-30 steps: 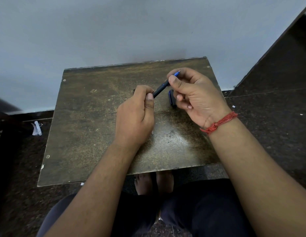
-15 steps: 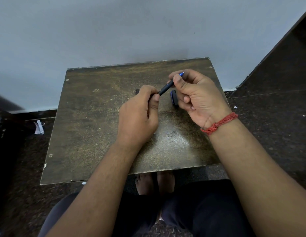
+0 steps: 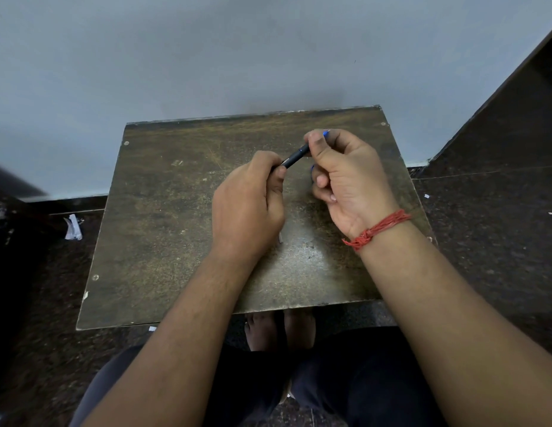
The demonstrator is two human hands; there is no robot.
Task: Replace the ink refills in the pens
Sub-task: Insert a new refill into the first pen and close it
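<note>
A dark pen with a blue tip end is held slanted above the worn brown table. My left hand grips its lower end with closed fingers. My right hand, with a red thread on the wrist, pinches the upper end between thumb and forefinger; the blue tip pokes out just above the thumb. A small bit of a blue pen part shows under my right hand, mostly hidden by the fingers.
The small table stands against a pale wall. Dark speckled floor surrounds it, with a crumpled white scrap at the left. My legs and bare feet are below the table's near edge.
Both hands stayed on the pen. My right hand curled in more, now covering most of the blue part on the table. My left thumb tucked down along the pen.
</note>
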